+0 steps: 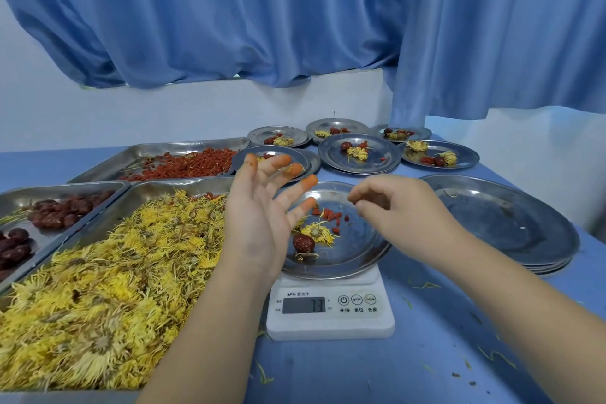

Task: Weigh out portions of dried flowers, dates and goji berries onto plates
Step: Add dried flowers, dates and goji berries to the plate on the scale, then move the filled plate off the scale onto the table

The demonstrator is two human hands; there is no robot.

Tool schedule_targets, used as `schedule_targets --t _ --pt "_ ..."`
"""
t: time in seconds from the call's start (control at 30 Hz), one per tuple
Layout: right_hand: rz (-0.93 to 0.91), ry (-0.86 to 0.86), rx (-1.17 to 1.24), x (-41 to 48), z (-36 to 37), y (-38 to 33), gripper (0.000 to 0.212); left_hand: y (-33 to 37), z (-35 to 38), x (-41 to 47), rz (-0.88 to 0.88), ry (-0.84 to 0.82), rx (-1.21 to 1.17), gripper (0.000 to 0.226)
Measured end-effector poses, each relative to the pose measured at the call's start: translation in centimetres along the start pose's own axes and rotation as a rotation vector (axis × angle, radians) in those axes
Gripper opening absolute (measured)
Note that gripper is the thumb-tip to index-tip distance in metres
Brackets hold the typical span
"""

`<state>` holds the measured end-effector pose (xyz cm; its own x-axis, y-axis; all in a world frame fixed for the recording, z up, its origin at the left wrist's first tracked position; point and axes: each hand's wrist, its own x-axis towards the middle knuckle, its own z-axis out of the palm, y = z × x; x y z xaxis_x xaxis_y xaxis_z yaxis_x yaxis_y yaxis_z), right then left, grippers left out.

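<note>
Head cam: plate (357,249) sits on white scale (329,308) at centre, display reads approx 7.3. On it: one red date (303,243), one dried chrysanthemum (316,231), a few goji berries (329,218).

Left hand (259,210) hovers over plate's left rim, palm up-ish, fingers spread wide w/ orange-stained tips, holding nothing visible. Right hand (396,207) is over plate's right-rear part, fingertips pinched narrow, prob on a goji berry or two; can't confirm what's in the pinch, too small.

Key relation: berry pile lies directly below and slightly left of right hand's pinch, so right hand is the nearer one for adding/removing berries. Refill stock is all on left side: goji tray (183,162) far-left rear, flower tray (98,289) just beside scale, date tray (39,223) at left edge, so left hand is nearer those.

Finished plates (359,154) w/ portions sit behind scale; empty plate stack (501,223) to the right.

Hidden: left hand covers plate's left edge and part of one rear plate; date tray cut off by frame.
</note>
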<state>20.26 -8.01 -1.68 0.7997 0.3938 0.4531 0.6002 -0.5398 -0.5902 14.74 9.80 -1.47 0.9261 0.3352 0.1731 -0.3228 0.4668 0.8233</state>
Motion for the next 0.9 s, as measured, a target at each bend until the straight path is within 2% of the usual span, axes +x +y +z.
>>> schedule_targets --t 0.13,0.27,0.47,0.73,0.9 --pt "0.068 0.075 0.026 -1.8 -1.1 0.4 0.016 0.3 -0.4 0.1 -0.014 0.012 -0.044 0.051" --pt "0.326 -0.038 0.110 -3.6 -0.9 1.0 0.012 0.4 -0.5 0.1 -0.032 0.004 -0.054 0.052" --pt "0.563 -0.023 0.440 -4.0 1.7 1.4 0.013 0.4 -0.7 -0.1 -0.022 -0.014 -0.067 0.052" --pt "0.575 0.050 0.804 -4.1 1.3 1.2 0.011 0.3 -0.4 -0.4 -0.023 -0.055 -0.122 0.050" --pt "0.514 0.136 0.846 -3.3 0.7 1.1 0.011 -0.2 0.8 -1.0 -0.007 -0.133 -0.209 0.050"
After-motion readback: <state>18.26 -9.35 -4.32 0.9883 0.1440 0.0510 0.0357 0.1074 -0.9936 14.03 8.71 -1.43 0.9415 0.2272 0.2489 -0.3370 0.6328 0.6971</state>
